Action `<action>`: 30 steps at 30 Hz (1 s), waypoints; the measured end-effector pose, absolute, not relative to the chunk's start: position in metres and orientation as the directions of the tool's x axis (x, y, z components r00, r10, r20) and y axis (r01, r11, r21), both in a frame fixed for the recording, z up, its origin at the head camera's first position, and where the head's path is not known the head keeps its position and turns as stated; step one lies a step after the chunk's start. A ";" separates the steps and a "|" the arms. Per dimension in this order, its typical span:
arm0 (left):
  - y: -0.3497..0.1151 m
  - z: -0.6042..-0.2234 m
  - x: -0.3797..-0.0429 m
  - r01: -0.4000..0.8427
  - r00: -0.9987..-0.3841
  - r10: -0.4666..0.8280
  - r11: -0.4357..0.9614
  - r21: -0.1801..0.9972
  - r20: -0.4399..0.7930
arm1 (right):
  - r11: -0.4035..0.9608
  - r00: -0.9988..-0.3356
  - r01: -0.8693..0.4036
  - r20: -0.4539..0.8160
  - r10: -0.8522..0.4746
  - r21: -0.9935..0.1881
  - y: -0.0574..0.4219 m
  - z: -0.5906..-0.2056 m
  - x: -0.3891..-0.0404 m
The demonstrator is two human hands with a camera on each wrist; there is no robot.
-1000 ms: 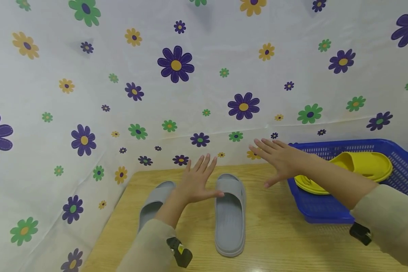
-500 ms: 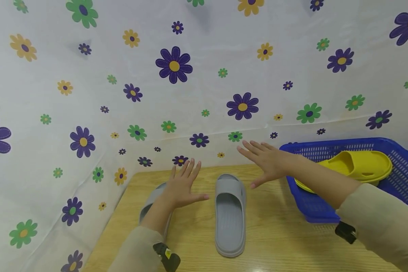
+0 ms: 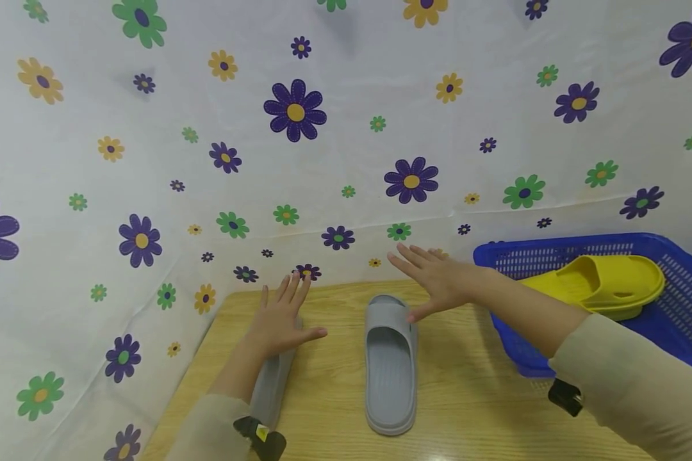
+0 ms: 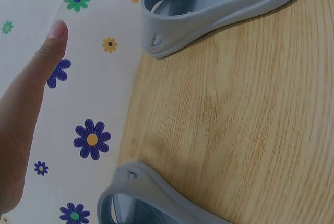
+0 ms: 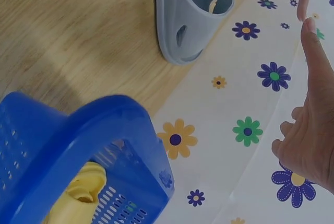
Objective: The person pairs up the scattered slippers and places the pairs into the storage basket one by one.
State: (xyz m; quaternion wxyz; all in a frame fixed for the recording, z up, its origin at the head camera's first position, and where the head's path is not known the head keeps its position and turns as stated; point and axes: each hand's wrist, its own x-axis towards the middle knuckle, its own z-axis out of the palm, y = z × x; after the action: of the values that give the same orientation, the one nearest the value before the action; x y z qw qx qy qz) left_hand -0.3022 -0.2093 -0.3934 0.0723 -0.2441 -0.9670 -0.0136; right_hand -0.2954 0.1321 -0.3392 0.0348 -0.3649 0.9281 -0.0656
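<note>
Two grey slide slippers lie apart on the wooden surface. My left hand (image 3: 277, 325), fingers straight and spread, hovers over the left slipper (image 3: 270, 390) and hides much of its strap end. Just right of the other slipper's strap, my right hand (image 3: 441, 280) is held in the air, its thumb tip overlapping the edge of the right slipper (image 3: 390, 378) in the head view. Both hands are without anything in them. In the left wrist view the left thumb (image 4: 52, 46) points up, beside both slippers. The right wrist view has the right hand (image 5: 315, 114) above the floral sheet.
A blue perforated basket (image 3: 573, 243) stands on the right, holding yellow slippers (image 3: 628, 282). A white sheet printed with flowers (image 3: 334, 147) hangs behind and to the left of the wooden surface (image 3: 334, 384).
Both hands have drifted left, fingers spread throughout. The left hand has gone from between the slippers to over the left one; the right hand has come from near the basket to the right slipper.
</note>
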 end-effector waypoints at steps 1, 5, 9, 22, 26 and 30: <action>-0.212 -0.395 -0.302 0.464 -0.876 0.460 0.886 -0.006 0.143 | 0.723 -0.730 -0.672 -0.020 -0.683 -0.160 0.131 -0.340 -0.295; -0.223 -0.401 -0.301 0.429 -0.896 0.423 0.903 0.017 0.136 | 0.724 -0.731 -0.667 -0.033 -0.682 -0.176 0.124 -0.341 -0.294; -0.229 -0.404 -0.301 0.403 -0.910 0.392 0.913 0.063 0.133 | 0.749 -0.750 -0.644 -0.065 -0.659 -0.157 0.117 -0.343 -0.292; -0.251 -0.424 -0.300 0.308 -0.950 0.300 0.945 0.109 0.082 | 0.850 -0.853 -0.521 0.003 -0.522 -0.075 0.084 -0.361 -0.288; -0.259 -0.432 -0.301 0.254 -0.967 0.247 0.952 0.170 0.063 | 0.882 -0.884 -0.468 0.036 -0.467 -0.061 0.076 -0.373 -0.287; -0.265 -0.439 -0.300 0.212 -0.977 0.212 0.959 0.191 0.018 | 0.906 -0.908 -0.418 0.070 -0.414 -0.065 0.069 -0.386 -0.286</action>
State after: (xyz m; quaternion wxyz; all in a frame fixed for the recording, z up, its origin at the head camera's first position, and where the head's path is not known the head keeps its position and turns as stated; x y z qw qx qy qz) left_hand -0.3003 -0.2648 -0.4387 -0.0015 -0.1071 -0.9896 -0.0962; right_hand -0.2859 0.0686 -0.3858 -0.0272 -0.2132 0.9758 -0.0390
